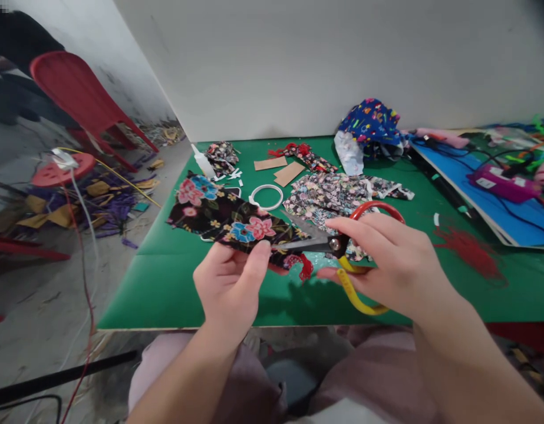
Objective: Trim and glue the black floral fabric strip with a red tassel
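Your left hand (230, 282) is raised in front of you, back of the hand toward the camera, its fingers curled in and the thumb pressed up against them in a pinch. Your right hand (386, 265) sits beside it at about the same height, palm down, fingers stretched leftward and closed in a grip. Both bare forearms reach in from the lower edge.

A green table (174, 282) holds floral fabric pieces (329, 191), a white ring (266, 196), cardboard strips (280, 169), a glue bottle (203, 161) and a blue board (493, 206).
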A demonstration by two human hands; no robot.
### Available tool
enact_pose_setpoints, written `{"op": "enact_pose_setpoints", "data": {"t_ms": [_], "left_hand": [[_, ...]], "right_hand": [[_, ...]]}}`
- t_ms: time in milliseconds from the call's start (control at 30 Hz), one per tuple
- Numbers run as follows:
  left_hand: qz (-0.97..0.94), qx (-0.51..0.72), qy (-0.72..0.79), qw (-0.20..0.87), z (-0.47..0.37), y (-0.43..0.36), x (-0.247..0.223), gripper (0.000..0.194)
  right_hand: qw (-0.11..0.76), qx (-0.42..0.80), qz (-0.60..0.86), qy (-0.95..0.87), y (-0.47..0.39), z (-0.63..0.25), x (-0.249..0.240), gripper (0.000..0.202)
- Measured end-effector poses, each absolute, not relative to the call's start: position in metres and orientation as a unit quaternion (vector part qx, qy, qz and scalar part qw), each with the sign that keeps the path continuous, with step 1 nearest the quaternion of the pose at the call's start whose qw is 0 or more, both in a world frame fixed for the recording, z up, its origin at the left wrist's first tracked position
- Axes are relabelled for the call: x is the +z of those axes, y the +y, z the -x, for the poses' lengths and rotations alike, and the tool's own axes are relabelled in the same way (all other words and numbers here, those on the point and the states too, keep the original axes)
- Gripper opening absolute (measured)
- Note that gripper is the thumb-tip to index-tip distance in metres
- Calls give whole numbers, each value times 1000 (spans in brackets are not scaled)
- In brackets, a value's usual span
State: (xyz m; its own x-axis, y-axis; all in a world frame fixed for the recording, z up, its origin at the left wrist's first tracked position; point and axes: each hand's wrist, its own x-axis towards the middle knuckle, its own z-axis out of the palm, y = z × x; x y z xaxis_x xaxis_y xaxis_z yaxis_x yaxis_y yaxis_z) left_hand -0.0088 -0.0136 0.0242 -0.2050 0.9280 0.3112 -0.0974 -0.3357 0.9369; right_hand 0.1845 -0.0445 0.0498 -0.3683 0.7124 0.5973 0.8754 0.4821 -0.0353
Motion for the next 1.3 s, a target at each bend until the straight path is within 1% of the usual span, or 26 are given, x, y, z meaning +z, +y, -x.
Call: {"op": "enact_pose_setpoints", "data": {"t_ms": [300,433,633,800,1000,1200,1300], "left_hand": [[-497,637,421,412,8,-15,27,17],[-505,635,408,419,11,-14,26,11],[-509,626,424,412,15,-11,25,15],[-512,652,394,397,15,-9,28,10],[-513,626,400,431,16,-9,25,10],[-520,627,395,425,16,-9,24,10],[-524,622,382,438,15,-10,25,7]], "right_hand": [[273,-172,487,-811,-47,-185,50,41],[274,-172,491,-809,-47,-184,50,38],[278,-173,495,-805,-48,-185,53,43],[279,-162,496,-806,-48,-185,53,43],[292,-159,489,-806,-46,-183,52,43],[288,-158,500,-801,-47,-184,52,44],[282,-158,499,-804,-47,-183,51,44]]}}
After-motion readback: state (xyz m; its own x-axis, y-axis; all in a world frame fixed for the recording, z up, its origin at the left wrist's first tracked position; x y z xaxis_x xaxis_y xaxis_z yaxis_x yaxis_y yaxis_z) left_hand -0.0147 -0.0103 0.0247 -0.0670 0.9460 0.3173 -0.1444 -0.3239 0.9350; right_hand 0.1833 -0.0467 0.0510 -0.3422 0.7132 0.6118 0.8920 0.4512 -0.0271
